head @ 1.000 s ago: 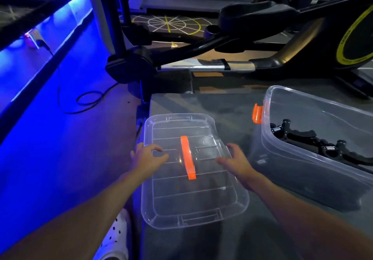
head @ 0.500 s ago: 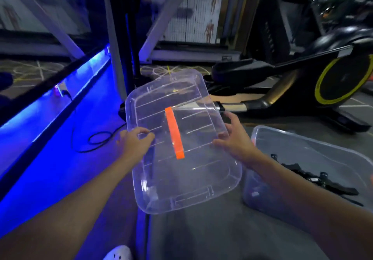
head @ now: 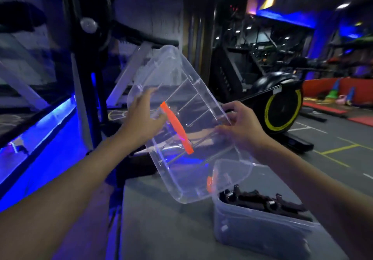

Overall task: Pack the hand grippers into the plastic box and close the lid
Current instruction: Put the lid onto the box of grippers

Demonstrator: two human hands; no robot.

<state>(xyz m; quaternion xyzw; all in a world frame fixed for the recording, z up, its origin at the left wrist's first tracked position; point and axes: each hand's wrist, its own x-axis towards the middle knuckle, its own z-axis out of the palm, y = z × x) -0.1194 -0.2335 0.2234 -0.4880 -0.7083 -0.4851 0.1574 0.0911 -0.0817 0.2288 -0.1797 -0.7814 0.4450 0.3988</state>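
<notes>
Hands: both grasp the clear lid by its long edges. The left hand has its fingers wrapped over the left edge, and the right hand curls around the right edge.
Tabletop: grey surface that carries the plastic box; the lid no longer rests on it.
Exercise bike: black with a yellow-ringed wheel, on the floor well behind the work. Not involved.
Lid: held in the air and tilted steeply, far end high. Its low near corner overlaps the left end of the box in view; contact cannot be told.
Plastic box: open-topped, to the right on the tabletop, under the right forearm.
Hand grippers: black, piled inside the box, below the rim as far as can be seen.
Orange handle: runs along the middle of the lid, between the two hands.
Orange latch: on the left end wall of the box, seen through the lid.
Change: a second ago the lid lay flat on the tabletop left of the box with the hands at its sides. Half a second ago it was off the surface, and now it is higher, steeper and over toward the box.
Reading: packing looks done. Closing has started, and what remains is to level the lid, square it on the rim and press it down.
</notes>
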